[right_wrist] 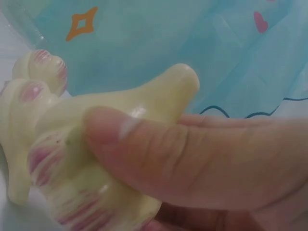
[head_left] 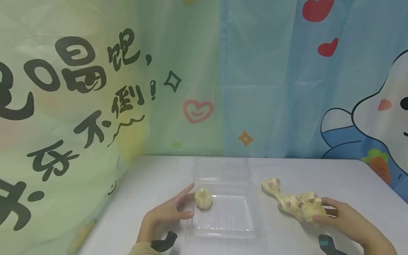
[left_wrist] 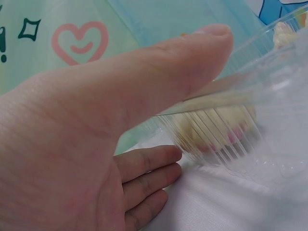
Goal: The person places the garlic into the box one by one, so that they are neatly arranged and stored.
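A garlic bulb [head_left: 311,212] is pinched by the right hand [head_left: 347,220] beside other bulbs [head_left: 288,204] on the desk [head_left: 165,171]; a clear box [head_left: 223,214] is flanked by the left hand [head_left: 166,211], thumb and fingers apart. Likely light and slick, the bulb is best grasped round its belly.

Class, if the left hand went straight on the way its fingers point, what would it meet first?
The left hand would probably meet the clear container first, at its side wall; any gap is hard to judge.

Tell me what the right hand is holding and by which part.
The right hand grips a garlic bulb by its rounded body, leaving the stem tip free.
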The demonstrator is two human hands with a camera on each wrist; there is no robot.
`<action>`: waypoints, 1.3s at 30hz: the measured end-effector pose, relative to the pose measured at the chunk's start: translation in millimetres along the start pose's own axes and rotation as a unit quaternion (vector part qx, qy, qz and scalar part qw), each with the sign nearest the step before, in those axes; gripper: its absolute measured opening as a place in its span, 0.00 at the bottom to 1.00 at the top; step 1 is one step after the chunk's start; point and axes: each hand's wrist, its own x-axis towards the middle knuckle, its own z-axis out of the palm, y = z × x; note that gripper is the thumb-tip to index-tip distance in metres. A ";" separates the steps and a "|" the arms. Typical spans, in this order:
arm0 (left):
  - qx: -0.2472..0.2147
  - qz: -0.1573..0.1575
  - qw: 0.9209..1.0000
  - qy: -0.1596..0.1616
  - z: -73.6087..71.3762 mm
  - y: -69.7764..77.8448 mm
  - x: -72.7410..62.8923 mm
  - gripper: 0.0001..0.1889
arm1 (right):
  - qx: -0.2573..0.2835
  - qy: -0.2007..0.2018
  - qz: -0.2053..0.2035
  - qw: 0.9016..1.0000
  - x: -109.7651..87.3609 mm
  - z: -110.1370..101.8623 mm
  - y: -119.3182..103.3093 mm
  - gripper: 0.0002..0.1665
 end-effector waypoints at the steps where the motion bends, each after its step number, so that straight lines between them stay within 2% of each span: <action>1: 0.001 0.000 1.000 0.001 0.0 -0.1 -0.1 0.50 | -0.001 0.001 -0.004 1.000 -0.2 -0.3 -1.8 0.54; 14: 0.005 0.002 1.000 0.005 -0.9 0.5 0.4 0.50 | -0.003 0.041 -0.032 0.999 1.5 -0.1 -22.1 0.49; 19: 0.012 0.002 1.000 0.007 -1.6 0.9 0.3 0.50 | -0.013 0.078 -0.044 0.996 1.9 1.4 -28.9 0.50; 24: 0.018 -0.002 1.000 0.007 -0.3 -0.6 1.3 0.50 | -0.014 0.124 -0.051 0.991 2.1 6.0 -36.6 0.52; 29: 0.014 -0.002 1.000 0.006 0.0 -3.1 1.8 0.49 | -0.005 0.170 -0.092 0.981 3.1 11.3 -46.7 0.47; 39: -0.011 -0.005 1.000 0.000 -1.0 -1.0 1.1 0.49 | 0.024 0.196 -0.142 0.970 6.9 20.4 -71.9 0.42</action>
